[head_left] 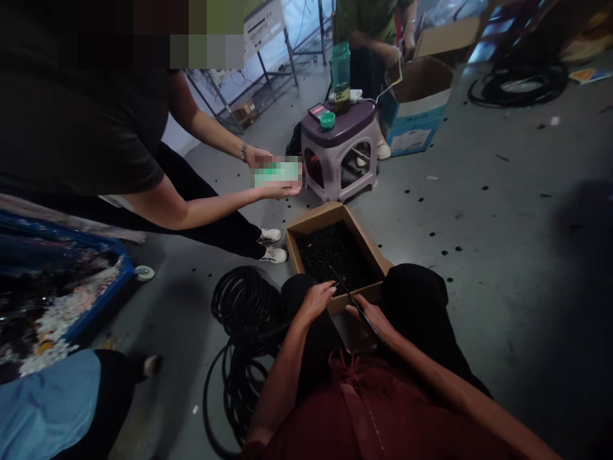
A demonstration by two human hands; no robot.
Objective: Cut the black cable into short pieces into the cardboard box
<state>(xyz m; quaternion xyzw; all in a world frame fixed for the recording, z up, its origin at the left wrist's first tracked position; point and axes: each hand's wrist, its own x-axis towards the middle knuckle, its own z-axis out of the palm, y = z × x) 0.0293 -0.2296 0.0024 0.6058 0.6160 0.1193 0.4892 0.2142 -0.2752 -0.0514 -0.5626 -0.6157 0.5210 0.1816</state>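
My left hand (318, 300) is above the near edge of a cardboard box (363, 231), fingers pinched together. Whatever is between those fingertips is too small to make out. A long thin black object (357, 302) runs slantwise through my right hand (372, 317), its far end pointing over the box; whether it is a tool or a length of cable I cannot tell. Inside the box lies a mass of small black pieces (330, 252). Beside my left leg, coils of black cable or tubing (246, 300) rest on the floor.
A person (205, 128) stands at left, hands around a blurred-out object. The stool (341, 137) ahead bears a green bottle (341, 70), a phone and a green cap. Behind it, another person sits by an open blue-white carton (414, 131). A blue bin (98, 294) stands left.
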